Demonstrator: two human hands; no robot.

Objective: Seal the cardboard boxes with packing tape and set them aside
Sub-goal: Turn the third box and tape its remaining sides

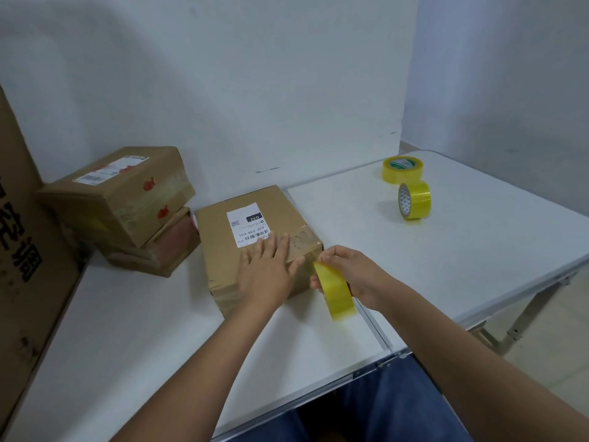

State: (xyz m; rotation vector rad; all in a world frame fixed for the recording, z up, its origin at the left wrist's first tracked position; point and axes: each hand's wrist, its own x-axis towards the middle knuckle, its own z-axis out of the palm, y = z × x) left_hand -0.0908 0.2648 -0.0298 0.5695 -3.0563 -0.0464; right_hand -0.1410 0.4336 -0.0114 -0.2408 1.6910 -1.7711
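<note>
Now, left hand [269, 266] flat on box [255, 237], right hand [347, 272] gripping tape roll [334, 290] (beside it)

White folding table [478, 250] against pale wall [255, 74]; beige floor [557, 362].

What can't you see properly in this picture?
- Box near edge: the left hand covers it, so any tape there is hidden.
- Tape roll: the right hand hides its core and loose end.
- Label: small print too tiny.
- Lower stacked box: mostly under the upper box.
- Big carton: cut off at left edge.
</note>
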